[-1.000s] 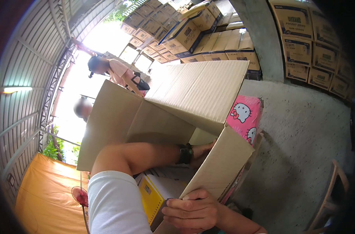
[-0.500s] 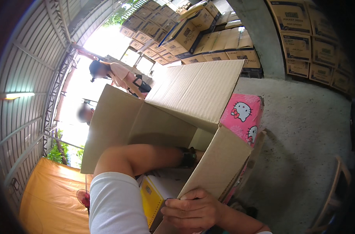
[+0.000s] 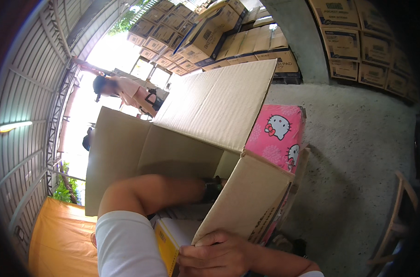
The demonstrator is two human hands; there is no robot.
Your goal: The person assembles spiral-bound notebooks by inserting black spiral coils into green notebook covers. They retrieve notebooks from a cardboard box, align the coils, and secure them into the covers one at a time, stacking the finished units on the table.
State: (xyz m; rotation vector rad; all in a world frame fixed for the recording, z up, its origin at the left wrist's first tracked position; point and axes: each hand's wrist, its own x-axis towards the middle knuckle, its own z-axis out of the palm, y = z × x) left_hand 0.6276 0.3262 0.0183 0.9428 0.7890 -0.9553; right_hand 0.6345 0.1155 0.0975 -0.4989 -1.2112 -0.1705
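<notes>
A brown cardboard box (image 3: 184,143) stands before me with its flaps raised. My left forearm (image 3: 168,191), wearing a dark wristwatch (image 3: 212,189), reaches down into it. The near right flap (image 3: 251,191) hides my left hand, so its fingers cannot be seen. My right hand (image 3: 219,254) is closed over the edge of that flap, thumb on top and fingers curled around it. Between my arms, inside the box, lies a yellow-covered notebook (image 3: 166,242) with a row of holes along one edge, apparently on a stack.
A pink cartoon-printed box or pack (image 3: 277,131) sits beyond the box, at the right. A person (image 3: 131,94) works farther back, left. Stacked cartons (image 3: 210,34) stand behind, more cartons (image 3: 341,44) beside a concrete pillar (image 3: 302,44). A wooden frame (image 3: 394,217) is at far right.
The whole scene has shifted slightly left in the picture. My left arm sits a little deeper behind the flap. My right hand keeps its grip on the flap's edge.
</notes>
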